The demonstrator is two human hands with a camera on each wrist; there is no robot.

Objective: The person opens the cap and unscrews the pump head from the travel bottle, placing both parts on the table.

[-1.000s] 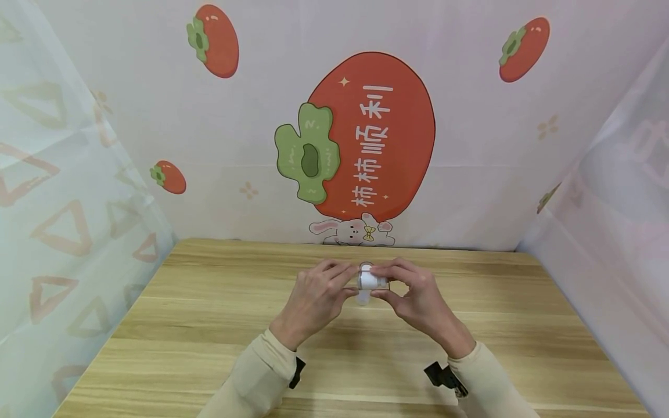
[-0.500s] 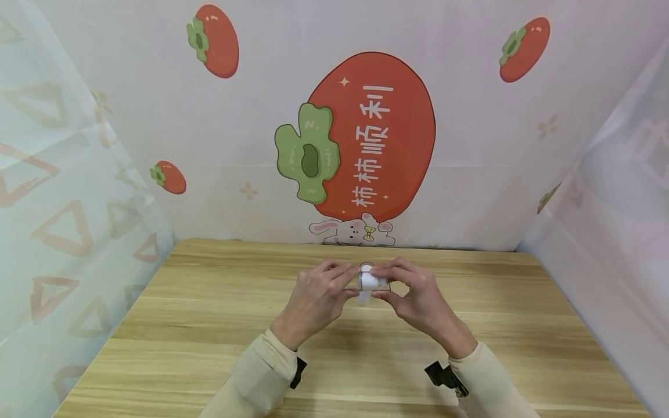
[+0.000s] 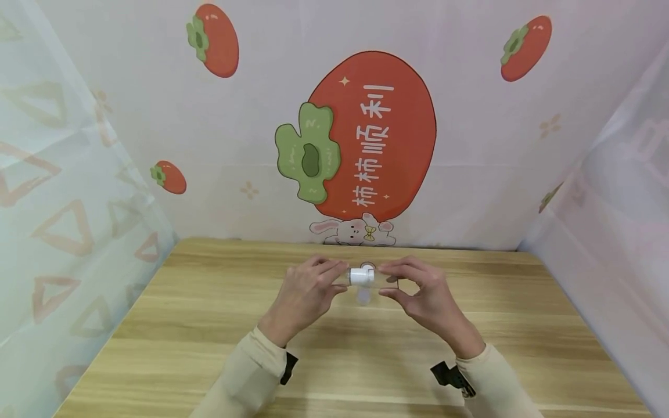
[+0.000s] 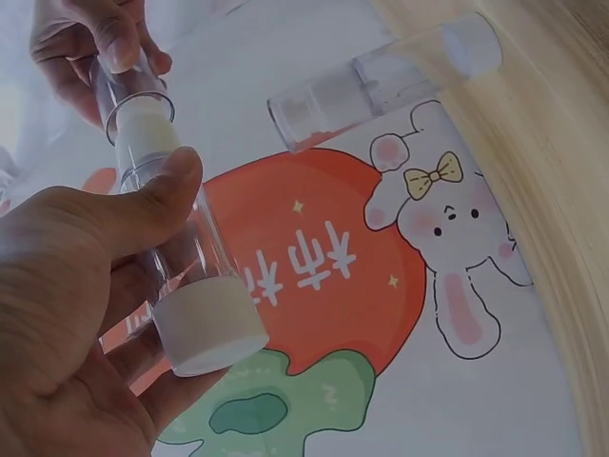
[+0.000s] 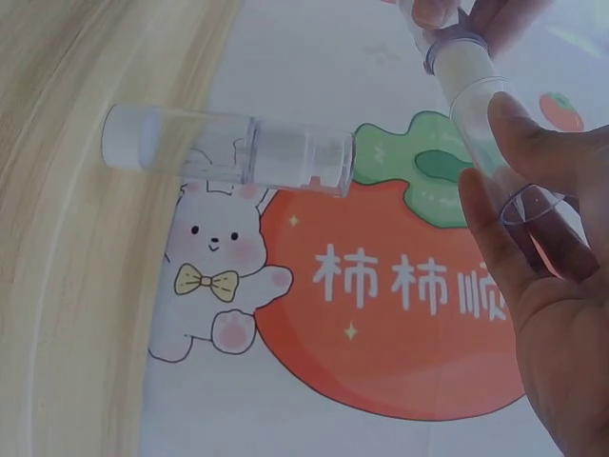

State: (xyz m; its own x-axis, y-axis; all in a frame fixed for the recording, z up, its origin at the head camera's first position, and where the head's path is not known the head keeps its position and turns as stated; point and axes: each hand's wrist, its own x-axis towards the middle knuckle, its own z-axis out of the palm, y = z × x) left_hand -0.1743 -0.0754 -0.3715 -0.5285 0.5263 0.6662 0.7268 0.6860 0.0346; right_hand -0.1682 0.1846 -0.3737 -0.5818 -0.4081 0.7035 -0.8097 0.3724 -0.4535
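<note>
My left hand point(image 3: 305, 290) grips a clear pump bottle by its body, tipped onto its side in the head view. Its white base point(image 4: 211, 324) shows in the left wrist view, and its white pump top point(image 3: 359, 276) points right. With thumb and fingers, my right hand point(image 3: 425, 293) holds a clear cap point(image 5: 476, 119), its open rim around the end of the white pump top. Behind them, a second clear bottle point(image 5: 224, 148) with a white base and its cap on stands upright on the wooden table point(image 3: 219, 325); the held bottle partly hides it in the head view.
A white backdrop point(image 3: 251, 133) printed with red persimmons and a rabbit rises at the table's back edge. Pale printed sheets hang at the left point(image 3: 68, 220) and right point(image 3: 606, 232) sides. Black straps with wrist cameras point(image 3: 452, 378) sit at both sleeves.
My hands have moved apart, left hand leftward with the bottle and right hand slightly rightward with the cap. More of the white pump top shows outside the cap. The standing bottle has not moved.
</note>
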